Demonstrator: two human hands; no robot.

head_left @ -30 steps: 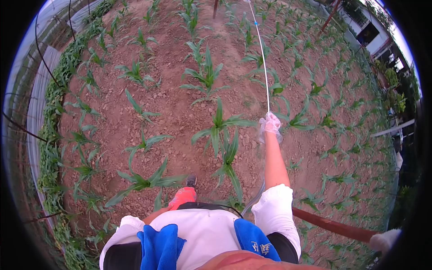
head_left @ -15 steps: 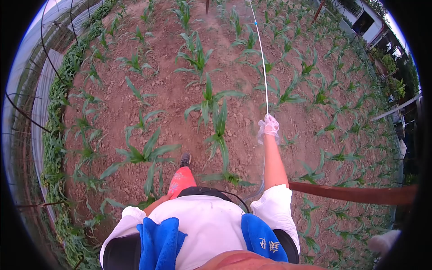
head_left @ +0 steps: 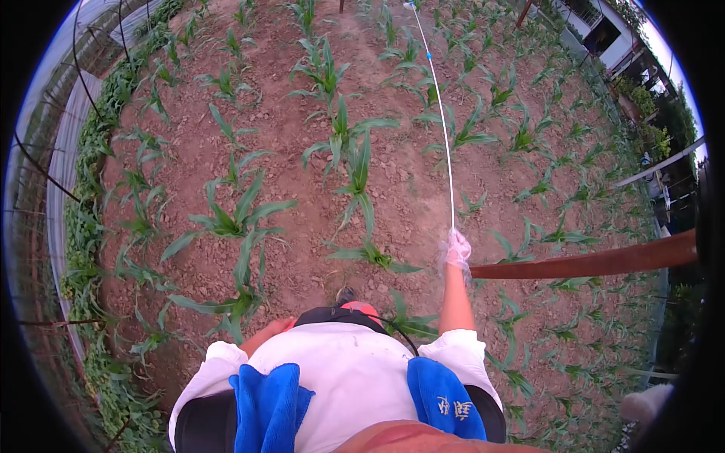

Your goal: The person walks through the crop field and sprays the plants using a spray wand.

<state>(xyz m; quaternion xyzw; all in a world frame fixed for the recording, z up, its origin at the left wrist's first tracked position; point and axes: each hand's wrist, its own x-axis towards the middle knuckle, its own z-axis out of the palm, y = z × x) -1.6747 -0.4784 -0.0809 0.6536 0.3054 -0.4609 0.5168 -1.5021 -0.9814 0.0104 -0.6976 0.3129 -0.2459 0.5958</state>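
My right hand (head_left: 457,249), in a thin clear plastic glove, is closed round the lower end of a long white wand (head_left: 442,128). The wand reaches forward over the plants, with a blue band partway up and a white tip at the top of the view. Low at my left side, my left hand (head_left: 282,326) shows only in part beside my waist, and its fingers cannot be made out. Young green corn plants (head_left: 232,219) stand in reddish soil (head_left: 287,181) in front of me.
A rusty brown post (head_left: 581,266) crosses from the right edge to near my right hand. Dense green vines (head_left: 83,249) and plastic sheeting (head_left: 64,158) line the left. A white building (head_left: 615,41) stands at the upper right, beyond the rows.
My right hand and the wand's lower end have moved down in view. The plants have shifted downward past me. The brown post has swung up beside my right hand, and my forward foot is largely hidden.
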